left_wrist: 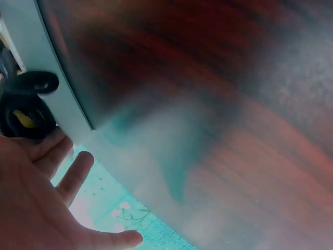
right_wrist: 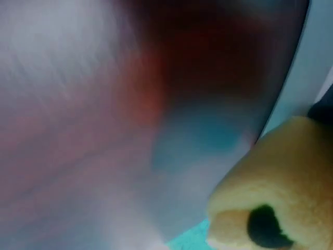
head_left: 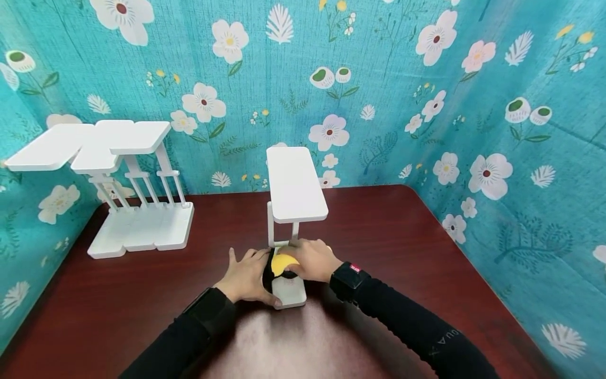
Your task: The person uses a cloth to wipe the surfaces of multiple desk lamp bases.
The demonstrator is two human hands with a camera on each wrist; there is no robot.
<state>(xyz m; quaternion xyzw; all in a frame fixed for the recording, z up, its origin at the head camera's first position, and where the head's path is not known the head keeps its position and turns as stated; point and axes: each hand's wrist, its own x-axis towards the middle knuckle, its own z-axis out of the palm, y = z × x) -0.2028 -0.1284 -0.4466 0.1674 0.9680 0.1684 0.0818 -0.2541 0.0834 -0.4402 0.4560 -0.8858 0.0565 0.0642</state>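
Note:
A white stand with a flat raised top [head_left: 297, 184] and a narrow base [head_left: 290, 291] is on the table in front of me. On its base sits a soft yellow and black thing [head_left: 282, 263], partly covered by my hands. The right wrist view shows a fuzzy pale-yellow part [right_wrist: 291, 177] of it with a dark spot; the left wrist view shows rounded black parts [left_wrist: 31, 104]. My left hand [head_left: 246, 276] lies along its left side, fingers extended, thumb near the base's front corner. My right hand [head_left: 312, 259] grips it from the right, thumb in front.
Three similar white stands [head_left: 142, 223] are grouped side by side at the table's back left. The dark red-brown table [head_left: 379, 237] is bordered by a teal flowered cloth [head_left: 265, 105] behind and at both sides.

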